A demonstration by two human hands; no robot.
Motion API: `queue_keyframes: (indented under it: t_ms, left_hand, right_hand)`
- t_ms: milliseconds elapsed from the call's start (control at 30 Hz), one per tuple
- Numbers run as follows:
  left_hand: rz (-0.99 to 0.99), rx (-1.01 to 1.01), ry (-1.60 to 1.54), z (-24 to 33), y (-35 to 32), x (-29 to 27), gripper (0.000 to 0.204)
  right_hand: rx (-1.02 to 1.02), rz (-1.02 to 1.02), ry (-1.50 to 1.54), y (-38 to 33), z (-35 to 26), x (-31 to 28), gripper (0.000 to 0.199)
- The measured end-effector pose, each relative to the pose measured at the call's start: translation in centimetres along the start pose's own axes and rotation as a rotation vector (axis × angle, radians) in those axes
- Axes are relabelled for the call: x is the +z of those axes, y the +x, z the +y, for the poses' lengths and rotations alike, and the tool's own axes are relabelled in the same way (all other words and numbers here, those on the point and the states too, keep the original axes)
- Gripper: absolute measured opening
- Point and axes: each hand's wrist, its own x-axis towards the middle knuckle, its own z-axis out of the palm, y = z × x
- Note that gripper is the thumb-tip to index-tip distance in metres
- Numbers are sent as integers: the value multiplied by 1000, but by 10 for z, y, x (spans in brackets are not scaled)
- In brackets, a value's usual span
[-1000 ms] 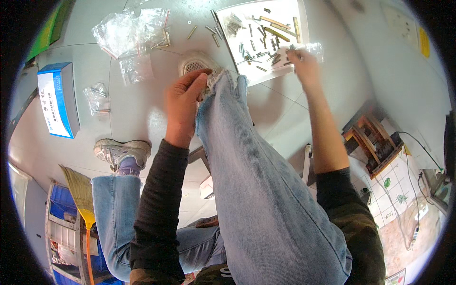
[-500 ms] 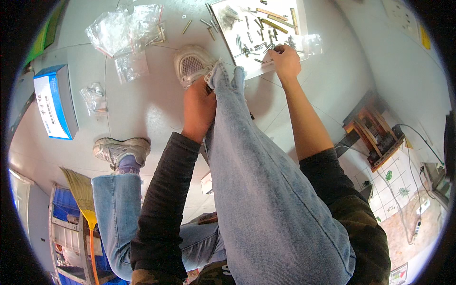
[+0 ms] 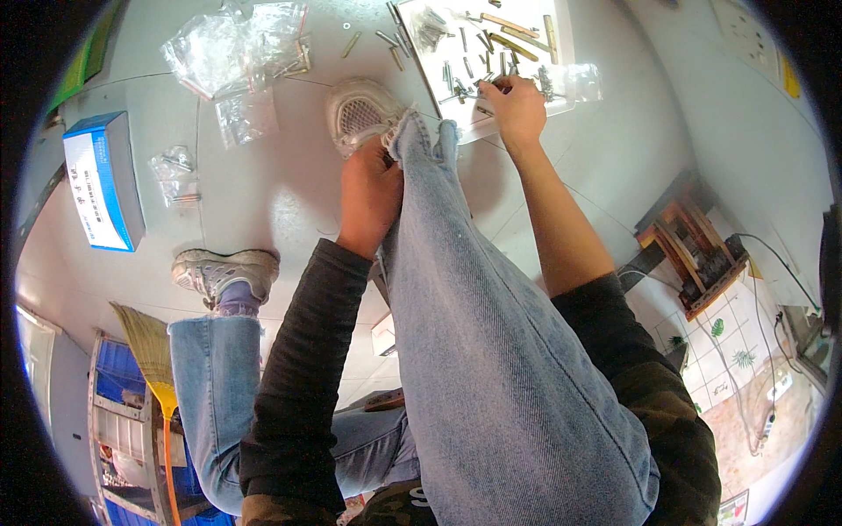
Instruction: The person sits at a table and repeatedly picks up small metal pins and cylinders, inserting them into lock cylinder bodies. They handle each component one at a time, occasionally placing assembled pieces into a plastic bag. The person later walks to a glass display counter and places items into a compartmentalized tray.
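Note:
My right hand (image 3: 519, 112) reaches over the near edge of a shallow white tray (image 3: 478, 131), its thumb and fingers closed in a pinch among small metal pins (image 3: 460, 88). Whatever lies between those fingertips is too small to make out. Longer brass-coloured strips (image 3: 514, 46) lie farther back in the tray, by a small clear bag of parts (image 3: 427, 31). Beside my jeans' frayed cuff and behind my shoe (image 3: 361, 114), my left hand (image 3: 368, 197) is curled closed. The trouser leg (image 3: 447, 263) hides its fingers and anything in them.
Clear plastic bags (image 3: 232, 53) lie on the floor at the far left, with a smaller bag of parts (image 3: 175, 175) nearer. A blue-and-white box (image 3: 103, 182) stands left of them. Loose pins (image 3: 396, 58) lie beside the tray. A broom (image 3: 151, 359) leans at lower left; a wooden rack (image 3: 693, 250) stands right.
My right hand has shifted slightly left and nearer within the tray, its fingertips still together among the pins. My left hand stays by the trouser cuff. The view has tilted a little.

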Motion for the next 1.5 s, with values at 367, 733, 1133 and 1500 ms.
queue_keyframes:
  t_ms: [367, 733, 1133, 1500]
  left_hand:
    - [13, 71, 68, -2, 2, -1, 15]
    - [-19, -47, -15, 15, 10, -5, 21]
    - [3, 46, 152, 20, 16, -13, 27]
    - [42, -17, 238, 25, 1, -13, 28]
  right_hand:
    - [-6, 33, -13, 1, -13, 12, 28]
    - [-151, -5, 735, -13, -19, -28, 13]
    - [-328, 180, 803, -16, -49, -55, 16]
    - [-364, 97, 807, 23, -144, -95, 13]
